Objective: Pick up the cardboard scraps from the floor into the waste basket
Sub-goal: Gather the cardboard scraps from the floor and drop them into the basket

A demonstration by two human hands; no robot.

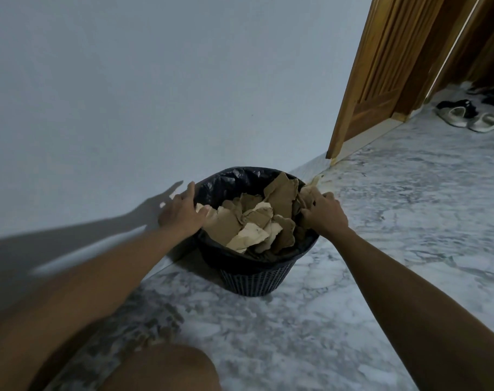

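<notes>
Many cardboard scraps (pixel 257 221), upright waste basket (pixel 251 280)

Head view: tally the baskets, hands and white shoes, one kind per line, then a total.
Waste basket: 1
Hands: 2, left hand and right hand
White shoes: 2
Total: 5

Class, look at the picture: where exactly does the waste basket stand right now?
In the head view, the waste basket stands mid-frame on the marble floor, against the wall, between both hands.
</notes>
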